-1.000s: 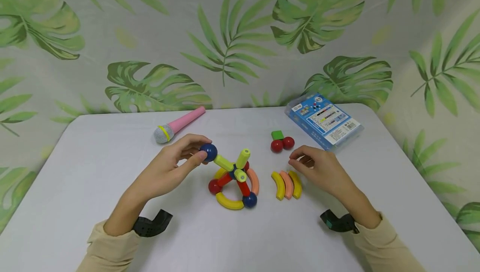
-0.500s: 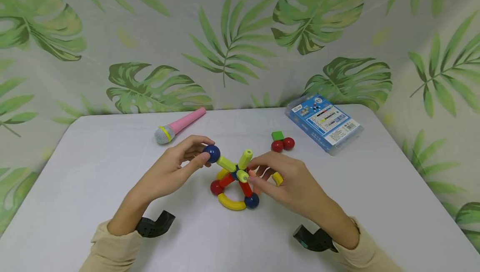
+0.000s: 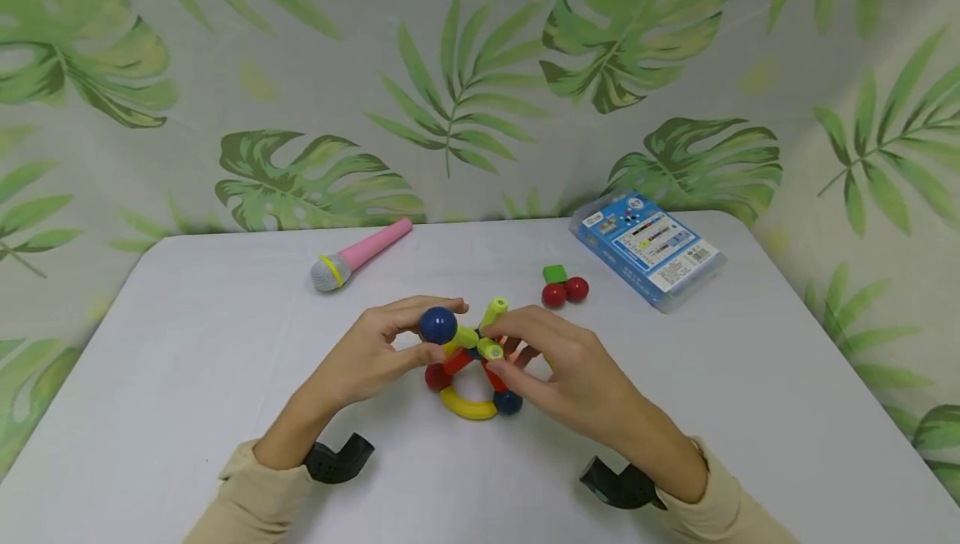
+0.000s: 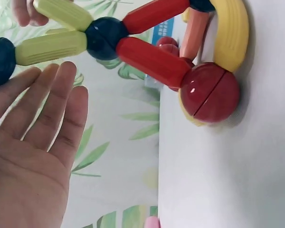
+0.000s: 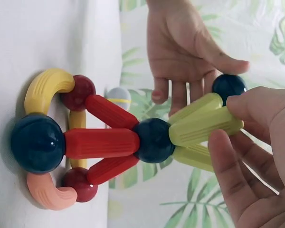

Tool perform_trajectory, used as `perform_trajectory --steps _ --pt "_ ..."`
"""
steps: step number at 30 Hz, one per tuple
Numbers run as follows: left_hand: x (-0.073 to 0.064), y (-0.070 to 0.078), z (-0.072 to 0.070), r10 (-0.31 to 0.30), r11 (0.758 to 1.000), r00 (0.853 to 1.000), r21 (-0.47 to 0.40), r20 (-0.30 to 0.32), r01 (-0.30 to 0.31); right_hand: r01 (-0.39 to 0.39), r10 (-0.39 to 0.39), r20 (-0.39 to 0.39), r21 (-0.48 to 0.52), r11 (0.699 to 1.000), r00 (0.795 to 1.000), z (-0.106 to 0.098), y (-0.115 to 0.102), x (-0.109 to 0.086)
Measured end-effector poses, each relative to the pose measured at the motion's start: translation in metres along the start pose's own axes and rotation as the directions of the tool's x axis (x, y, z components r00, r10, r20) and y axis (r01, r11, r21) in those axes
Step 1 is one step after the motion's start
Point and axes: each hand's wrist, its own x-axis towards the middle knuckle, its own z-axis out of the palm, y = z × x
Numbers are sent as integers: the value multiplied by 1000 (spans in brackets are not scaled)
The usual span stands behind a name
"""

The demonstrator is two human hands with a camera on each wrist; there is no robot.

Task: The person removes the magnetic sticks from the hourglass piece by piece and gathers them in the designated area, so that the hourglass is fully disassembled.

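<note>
A magnetic ball-and-rod structure stands mid-table, its ring of curved yellow rods and pink rods joined by balls. Red rods rise from the ring to a central blue ball, where several lime-green rods fan upward. One carries a blue ball at its tip. My left hand is around this ball, fingers extended past it and thumb beside it. My right hand holds the lime-green rods between thumb and fingers, hiding part of the ring in the head view.
Behind the right hand lie two red balls and a green block. A blue packaged box lies at the back right. The pink toy microphone is at the back left, near a leaf-print cloth.
My right hand has come left from beside the loose curved rods to the lime-green rods. My left hand has shifted right, its fingers straightening, and the top blue ball has moved right and lower in view.
</note>
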Motion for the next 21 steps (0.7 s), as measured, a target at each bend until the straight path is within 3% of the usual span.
perform_trajectory --steps 7,10,16,21 --pt "0 -4 10 31 999 999 41 35 -33 9 -9 -14 -1 1000 1000 1 -1 0" --pt "1 -6 16 86 994 996 63 27 -88 33 -33 -26 -11 999 999 0 -1 0" --pt "3 -8 26 238 962 970 126 48 -242 125 -128 -75 -43 991 989 0 -5 0" --pt "4 -6 27 295 946 954 126 61 -300 131 -135 -59 -72 989 989 0 -7 0"
